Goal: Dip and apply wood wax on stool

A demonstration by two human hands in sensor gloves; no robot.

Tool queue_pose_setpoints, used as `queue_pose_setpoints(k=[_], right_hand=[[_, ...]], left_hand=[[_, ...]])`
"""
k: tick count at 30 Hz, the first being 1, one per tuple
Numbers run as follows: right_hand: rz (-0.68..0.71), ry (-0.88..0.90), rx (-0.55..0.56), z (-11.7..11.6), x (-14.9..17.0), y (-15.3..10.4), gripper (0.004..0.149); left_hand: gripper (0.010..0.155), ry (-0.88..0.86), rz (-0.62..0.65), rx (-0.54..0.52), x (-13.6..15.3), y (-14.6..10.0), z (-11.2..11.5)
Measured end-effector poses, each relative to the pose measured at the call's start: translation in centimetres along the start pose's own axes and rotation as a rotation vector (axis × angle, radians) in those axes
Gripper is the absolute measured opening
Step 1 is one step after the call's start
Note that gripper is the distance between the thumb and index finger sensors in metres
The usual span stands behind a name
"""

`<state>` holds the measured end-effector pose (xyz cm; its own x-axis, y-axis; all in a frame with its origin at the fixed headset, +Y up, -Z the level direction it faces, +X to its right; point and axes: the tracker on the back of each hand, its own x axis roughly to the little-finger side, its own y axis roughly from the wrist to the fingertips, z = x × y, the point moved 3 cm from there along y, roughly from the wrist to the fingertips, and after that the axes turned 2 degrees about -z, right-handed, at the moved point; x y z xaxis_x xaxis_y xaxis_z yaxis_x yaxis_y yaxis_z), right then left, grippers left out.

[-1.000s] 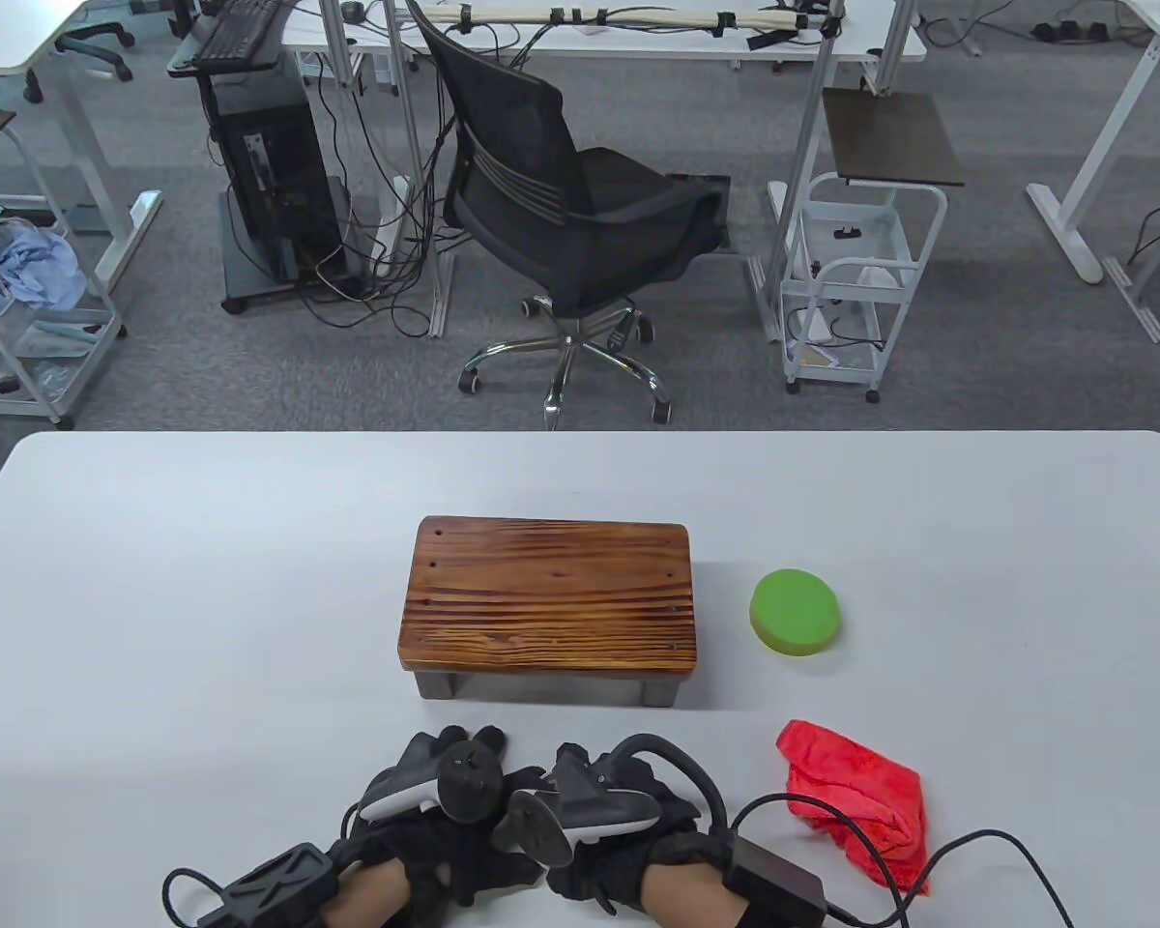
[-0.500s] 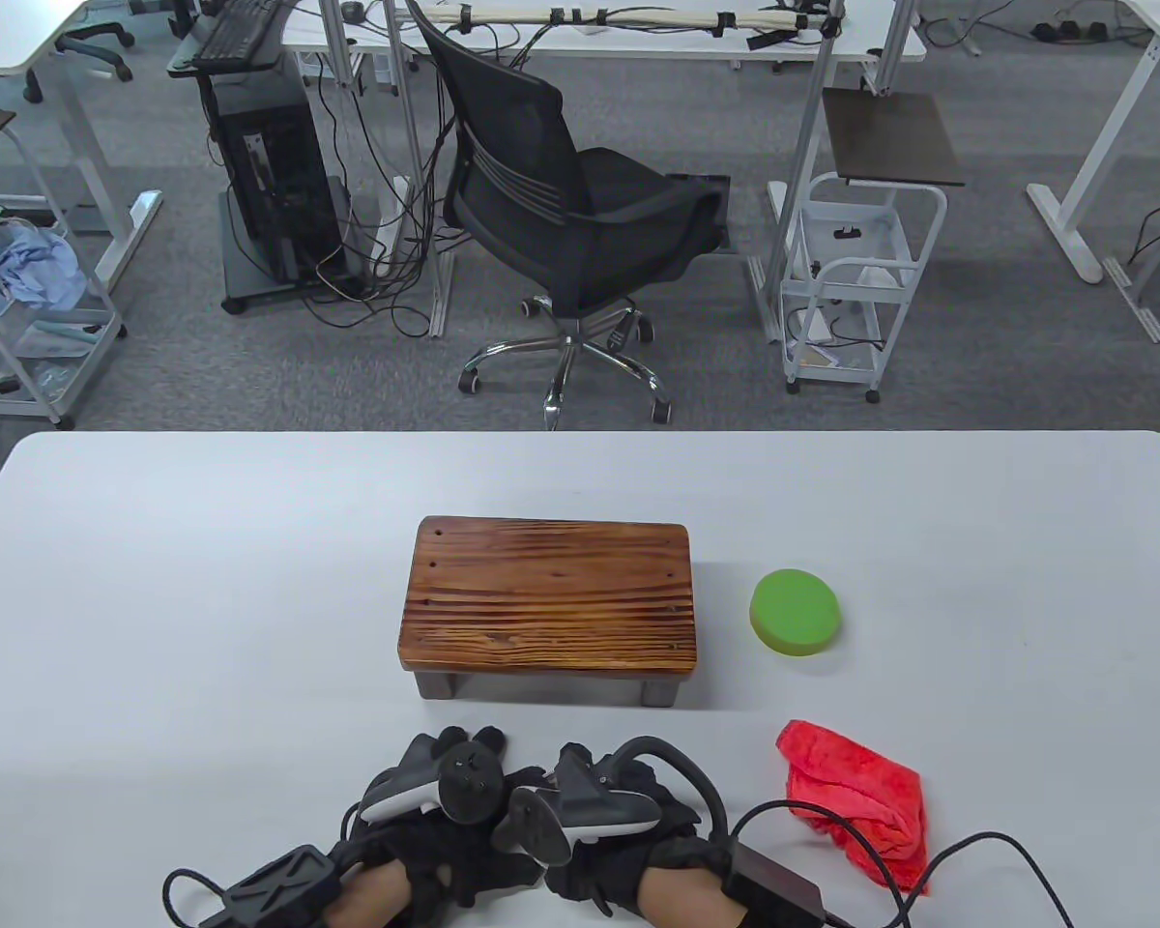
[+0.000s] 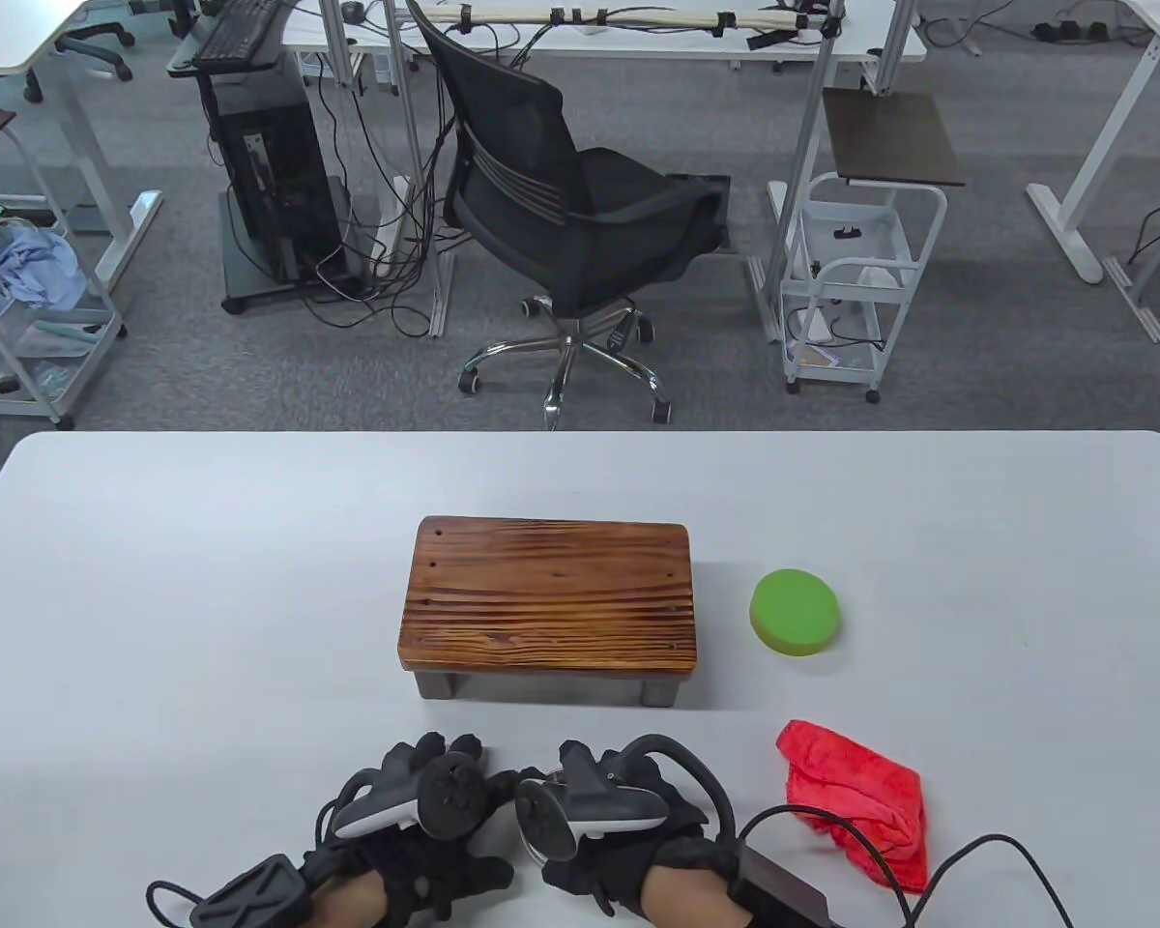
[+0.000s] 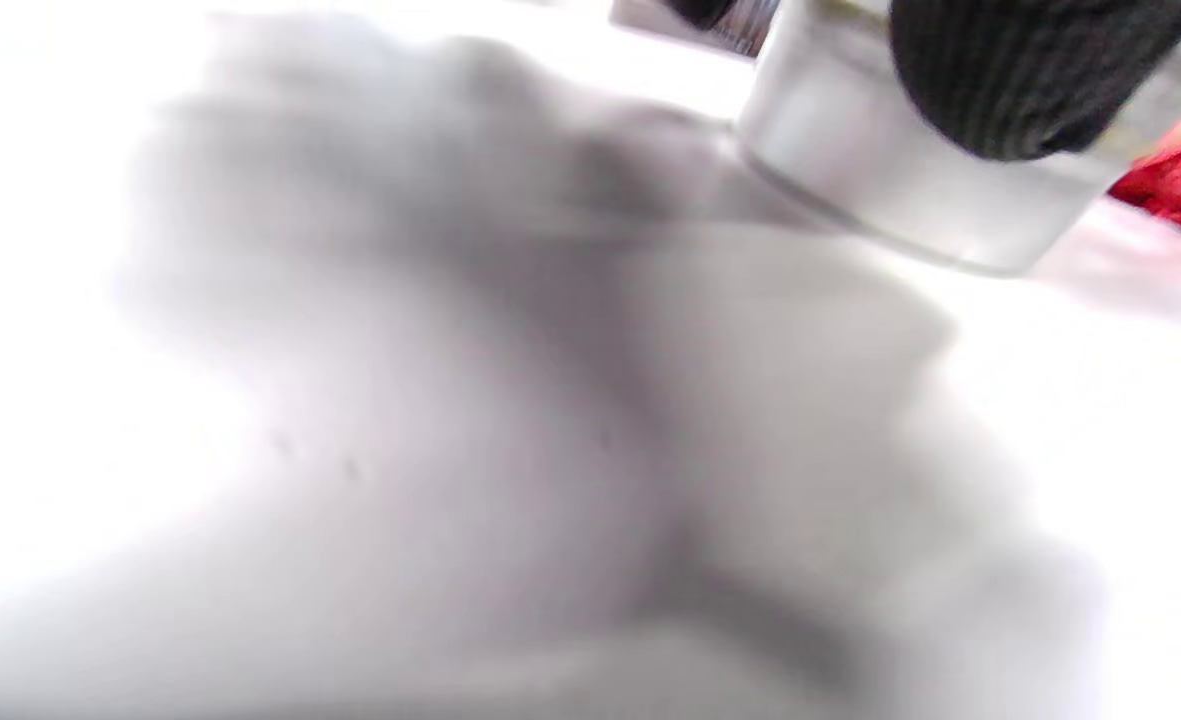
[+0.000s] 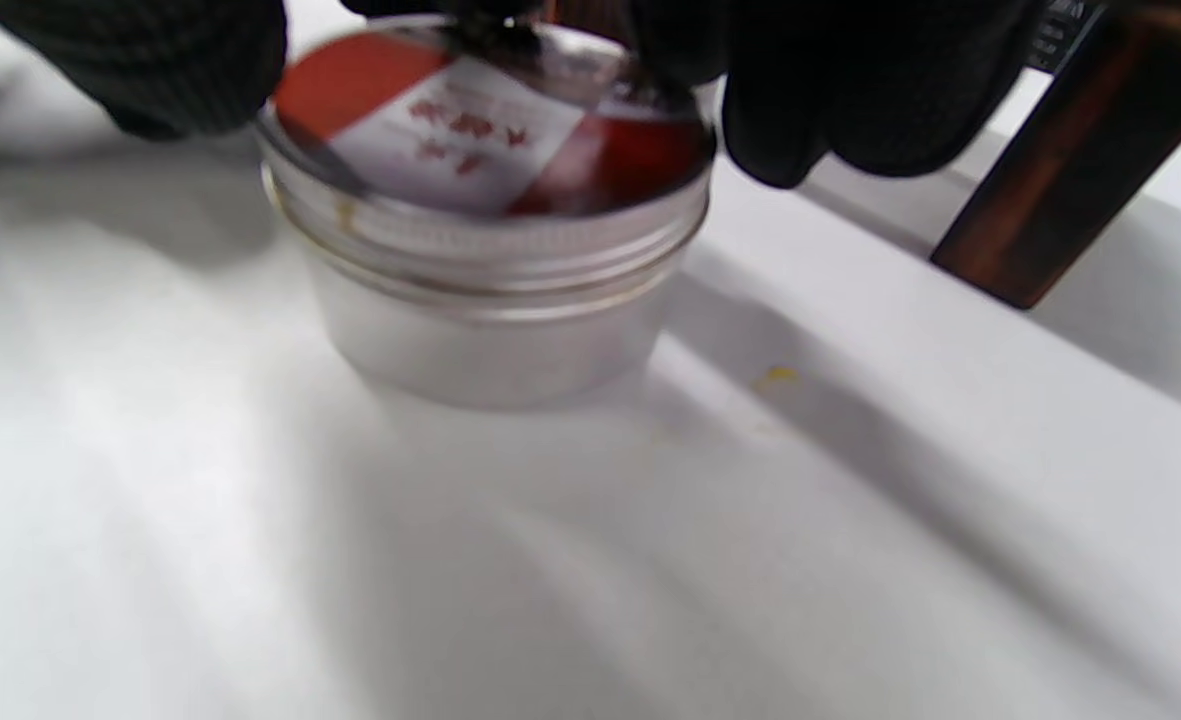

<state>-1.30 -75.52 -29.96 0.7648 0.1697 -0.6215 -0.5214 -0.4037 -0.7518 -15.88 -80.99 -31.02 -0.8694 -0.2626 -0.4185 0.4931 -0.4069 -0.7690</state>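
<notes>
A small wooden stool [image 3: 549, 599] stands at the table's middle. My two gloved hands lie close together in front of it: left hand [image 3: 416, 797], right hand [image 3: 594, 802]. They hide a round metal wax tin in the table view. In the right wrist view the tin [image 5: 485, 250] stands on the table with its red-and-white labelled lid on, and my right fingers [image 5: 830, 90] grip the lid's rim. In the blurred left wrist view a gloved finger [image 4: 1030, 70] lies on the tin [image 4: 910, 190]; I cannot tell whose it is.
A green round sponge pad [image 3: 796, 612] lies right of the stool. A crumpled red cloth [image 3: 860, 807] lies right of my right hand and shows in the left wrist view [image 4: 1180, 185]. A stool leg [image 5: 1070, 180] stands just beyond the tin. Glove cables trail off the white table [image 3: 155, 628].
My left hand has shifted a little left and toward the table's front edge. My right hand has turned slightly in place. Stool, sponge and cloth have not moved.
</notes>
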Motion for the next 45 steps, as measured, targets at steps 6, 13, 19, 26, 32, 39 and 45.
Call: queue_pose_setpoints(k=[6,13,19,26,32,39,45], right_hand=[[0.006,0.064,0.196,3.1,1.4,-3.3,0.084],[-0.135,0.203,0.548,5.8,7.2,-8.2,0.086],[-0.328,0.336,0.572,3.8,12.6,-10.0,0.095],[-0.494,0.438,0.393,-2.1,16.0,-8.6,0.101],[-0.551,0.433,0.351,-4.1,16.6,-8.3,0.101],[-0.557,0.444,0.346,-4.7,16.4,-8.6,0.101],[-0.558,0.469,0.355,-5.0,16.6,-8.9,0.101]], left_hand=[[0.092,-0.076,0.091,-0.161,-0.7,-3.7,-4.2],[0.091,-0.011,0.097,-0.582,-0.3,-9.3,-10.5],[0.095,-0.048,-0.013,-0.796,3.5,-11.7,-13.0],[0.104,-0.009,-0.22,-0.764,8.5,-10.5,-11.4],[0.108,0.008,-0.288,-0.651,10.7,-8.8,-9.1],[0.108,-0.004,-0.343,-0.603,11.8,-8.0,-8.4],[0.108,-0.016,-0.363,-0.582,12.3,-7.6,-8.2]])
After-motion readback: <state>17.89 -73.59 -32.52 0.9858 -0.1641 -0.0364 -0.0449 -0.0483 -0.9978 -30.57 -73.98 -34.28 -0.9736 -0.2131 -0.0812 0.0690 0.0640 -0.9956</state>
